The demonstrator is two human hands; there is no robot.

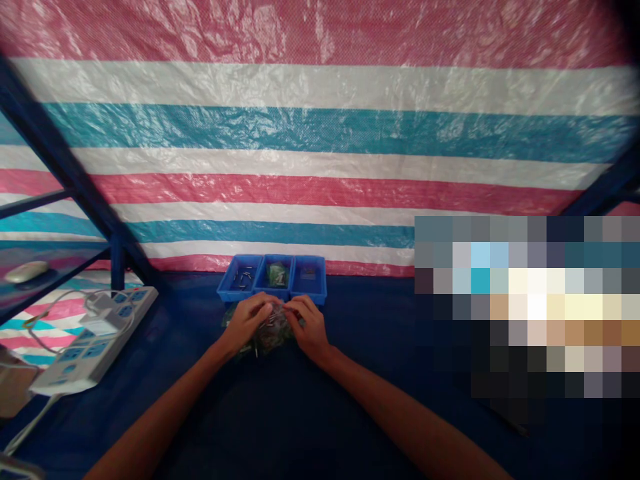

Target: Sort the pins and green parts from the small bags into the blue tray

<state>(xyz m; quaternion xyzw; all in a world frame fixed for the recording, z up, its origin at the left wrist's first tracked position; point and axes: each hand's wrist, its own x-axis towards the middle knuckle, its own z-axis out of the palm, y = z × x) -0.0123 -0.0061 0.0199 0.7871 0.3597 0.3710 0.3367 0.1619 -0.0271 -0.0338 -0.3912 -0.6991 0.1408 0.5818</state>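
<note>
My left hand (249,321) and my right hand (309,325) are close together over the dark blue table, fingertips pinched at the upper edge of a small clear plastic bag (273,321). Small shiny metal pieces show in or behind the bag; their kind is too small to make out. Beneath the hands lie several greenish clear plastic bags (265,343), partly covered by my fingers. Just beyond stand three joined blue trays: the left tray (223,293) has a few thin metal pieces, the middle tray (273,293) a greenish plastic bag, and the right tray (313,291) small dim items.
A white power strip (95,363) with a plugged-in white adapter (104,321) and cables lies at the left. Above it a pale computer mouse (27,272) rests on a shelf. A striped plastic sheet (320,133) hangs behind the table. The right side is pixelated.
</note>
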